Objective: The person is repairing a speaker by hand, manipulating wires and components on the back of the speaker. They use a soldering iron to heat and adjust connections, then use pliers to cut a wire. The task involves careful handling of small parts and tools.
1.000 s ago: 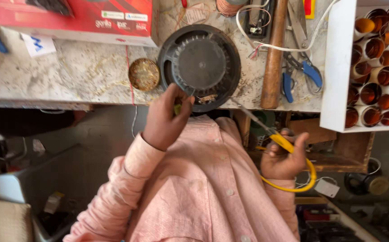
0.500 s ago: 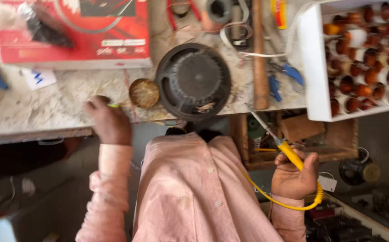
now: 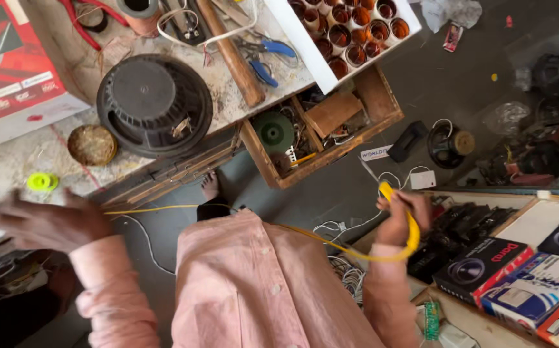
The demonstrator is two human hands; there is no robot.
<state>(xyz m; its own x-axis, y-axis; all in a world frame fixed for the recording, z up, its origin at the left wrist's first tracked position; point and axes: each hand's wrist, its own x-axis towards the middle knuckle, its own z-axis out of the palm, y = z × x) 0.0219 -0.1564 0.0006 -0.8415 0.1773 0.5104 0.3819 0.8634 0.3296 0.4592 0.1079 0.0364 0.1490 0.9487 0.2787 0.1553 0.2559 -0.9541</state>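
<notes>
Item: my right hand (image 3: 400, 218), closed around a yellow-handled tool (image 3: 395, 205), its thin metal tip pointing up and away toward the open wooden drawer (image 3: 323, 132). A yellow cord (image 3: 331, 243) loops from the handle under my wrist and runs across my lap, over the pink shirt (image 3: 260, 290), toward my left side.

Item: my left hand (image 3: 50, 222), blurred, fingers spread and loosely open, holding nothing that I can make out. It hangs at the near edge of the surface (image 3: 9, 167), just below a small yellow spool (image 3: 42, 182). The yellow cord ends close beside it; whether they touch, I cannot tell.

Item: black round speaker (image 3: 154, 103), lying cone-down on the surface, well apart from both hands. Just beside it on the left, a small shallow brass-coloured dish (image 3: 92, 145).

Item: red carton (image 3: 5, 58), at the far left of the surface.

Item: wooden handle (image 3: 231, 55), lying on the surface right of the speaker, with blue-handled pliers (image 3: 266, 59) next to it.

Item: white tray of copper-wound coils (image 3: 347, 29), overhanging the drawer.

Item: drawer contents, a green disc (image 3: 275, 131), wood scraps and small parts.

Item: boxed speakers (image 3: 485, 264), stacked at lower right, near my right hand.

Item: my bare foot (image 3: 210, 187) on the grey floor below the surface.
</notes>
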